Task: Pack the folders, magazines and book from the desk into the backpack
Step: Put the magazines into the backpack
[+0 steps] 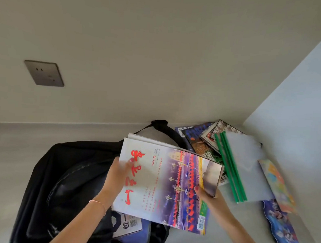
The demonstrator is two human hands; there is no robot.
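Note:
I hold a small stack of magazines [170,182], its top cover white with red characters and a purple city scene, over the mouth of the black backpack [60,180]. My left hand [117,173] grips the stack's left edge and my right hand [206,195] grips its right edge. Inside the backpack's opening lies a white booklet [127,225] on something blue. To the right on the desk are more magazines [202,139], clear folders with green spines [243,169] and two colourful books [280,220].
The grey desk [11,149] meets a pale wall at the back and a white side panel [299,112] on the right. A grey wall socket [44,73] sits on the wall at the left. The backpack's strap [161,125] lies against the back wall.

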